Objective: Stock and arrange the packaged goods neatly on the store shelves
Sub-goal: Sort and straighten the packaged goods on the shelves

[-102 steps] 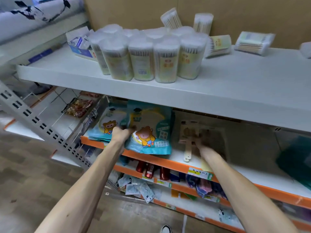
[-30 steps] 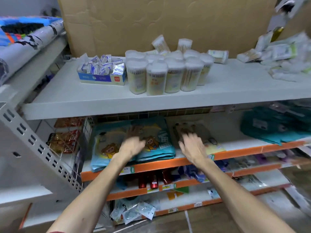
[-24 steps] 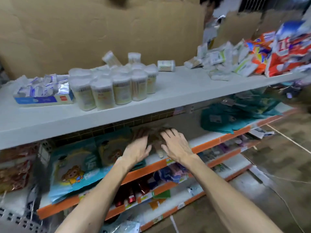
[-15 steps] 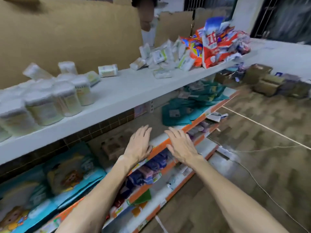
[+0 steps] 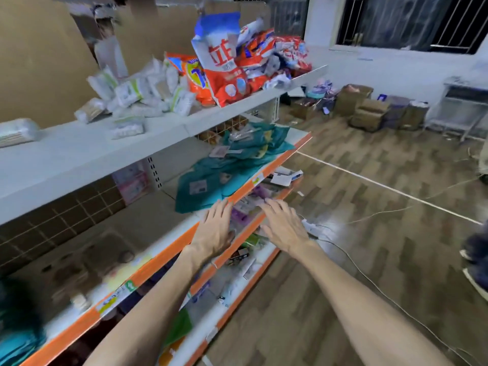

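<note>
1. Teal packets (image 5: 221,191) lie in a loose heap on the orange-edged shelf (image 5: 285,156), not yet squared up.
2. Left grip (image 5: 215,231) and right grip (image 5: 284,225) hover near the shelf edge beside that heap, fingers spread, holding nothing.
3. Detergent bags (image 5: 229,77) and white packs (image 5: 137,93) above lie jumbled too; most tidying appears left.

Both forearms extended forward; left hand (image 5: 215,231) and right hand (image 5: 284,225) flat, fingers straight, palms down.
</note>
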